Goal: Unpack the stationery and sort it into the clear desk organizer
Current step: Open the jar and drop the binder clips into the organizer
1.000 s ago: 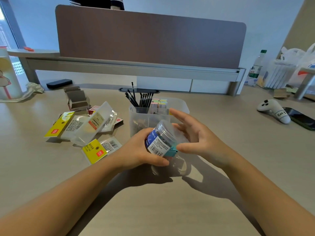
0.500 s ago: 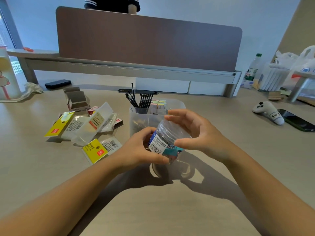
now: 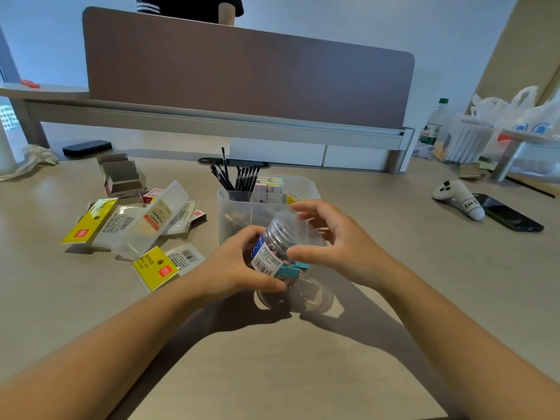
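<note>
A: While we hold the clear jar (image 3: 277,247) tipped in our left hand (image 3: 233,268), its threaded mouth points up and away from us, toward the clear desk organizer (image 3: 242,213) just behind it. The long axis runs from our left palm at the base up to the right hand (image 3: 336,247) at the neck.

B: So the right hand is the nearer one to the opening. How are its fingers (image 3: 309,209) set?

A: They curl loosely over the top of the jar, thumb against its side, not closed tight. We cannot tell whether a lid is on it or already off; the threads show bare, so we judge it open. The left hand's fingers are wrapped firmly around the labelled lower half.

B: And inside?

A: Coloured clips, teal (image 3: 291,269) most plainly, heaped at the low end near the label. The organizer already holds black pens (image 3: 239,180) standing in a back compartment and pastel sticky notes (image 3: 269,184) beside them; the front compartment's contents are too blurred to name.

B: Then the next move, as we judge it, is a tilt forward over the organizer's rim.

A: Yes, the mouth already faces that way. Emptied packets (image 3: 133,219) lie well off to our left on the desk (image 3: 394,244).
</note>
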{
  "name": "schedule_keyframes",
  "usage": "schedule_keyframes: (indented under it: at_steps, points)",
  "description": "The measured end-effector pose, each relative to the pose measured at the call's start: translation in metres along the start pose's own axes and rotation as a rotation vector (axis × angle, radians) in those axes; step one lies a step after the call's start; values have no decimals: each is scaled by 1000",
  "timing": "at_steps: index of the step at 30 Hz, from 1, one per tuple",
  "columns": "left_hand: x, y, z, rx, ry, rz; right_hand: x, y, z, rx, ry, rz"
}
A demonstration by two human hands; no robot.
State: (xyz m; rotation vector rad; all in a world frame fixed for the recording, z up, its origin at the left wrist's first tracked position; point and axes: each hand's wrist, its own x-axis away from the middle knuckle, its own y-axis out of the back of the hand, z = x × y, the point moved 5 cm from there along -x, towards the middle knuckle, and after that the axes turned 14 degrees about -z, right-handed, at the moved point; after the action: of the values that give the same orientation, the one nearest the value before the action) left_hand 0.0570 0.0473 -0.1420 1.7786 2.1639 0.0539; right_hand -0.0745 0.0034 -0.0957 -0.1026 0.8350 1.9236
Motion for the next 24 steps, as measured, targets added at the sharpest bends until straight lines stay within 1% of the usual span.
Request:
schedule_keyframes:
  at_steps: [3,6,10,13,17,19,21,23,24]
  points:
    - [0,3,2,0,10,1,3,9,-2,-66,-10,-37]
    - [-1,5,6,-33,21,-4,9,22,-11,-44,-30,-88]
    - [-4,10,8,-75,43,-32,21,32,-37,93,-121,-96]
    - [-3,11,9,-73,63,-53,29,29,-57,277,-158,-40]
    - [0,6,11,-117,74,-39,31,21,-64,467,-87,50]
    - [2,6,9,-109,86,-42,31,20,-61,512,-67,55]
    - [2,6,7,-78,94,-58,29,21,-51,463,-39,-12]
    - [3,6,4,-33,99,-55,27,21,-34,285,-22,-91]
    - [4,4,1,11,100,-42,25,20,-27,186,-28,-99]
